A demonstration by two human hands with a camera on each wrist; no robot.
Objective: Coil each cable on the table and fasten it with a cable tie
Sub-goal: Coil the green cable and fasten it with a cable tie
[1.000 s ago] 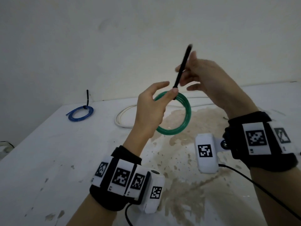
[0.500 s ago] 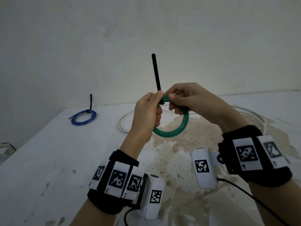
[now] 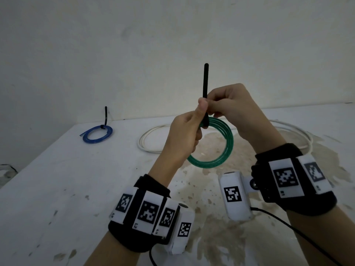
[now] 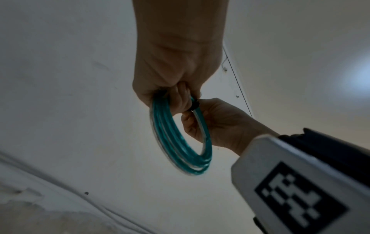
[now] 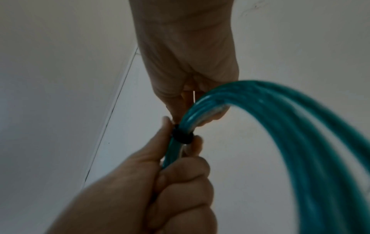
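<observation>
The green cable (image 3: 221,148) is coiled and held in the air above the table (image 3: 76,189). The left hand (image 3: 184,135) grips the bundled turns tightly beside a black cable tie (image 3: 205,87), apparently so they cannot spring apart. The right hand (image 3: 230,106) pinches the tie where it wraps the coil; its tail stands upright, so cinching appears unfinished. A blue cable (image 3: 97,132) lies tied; a white cable (image 3: 151,139) lies loose.
</observation>
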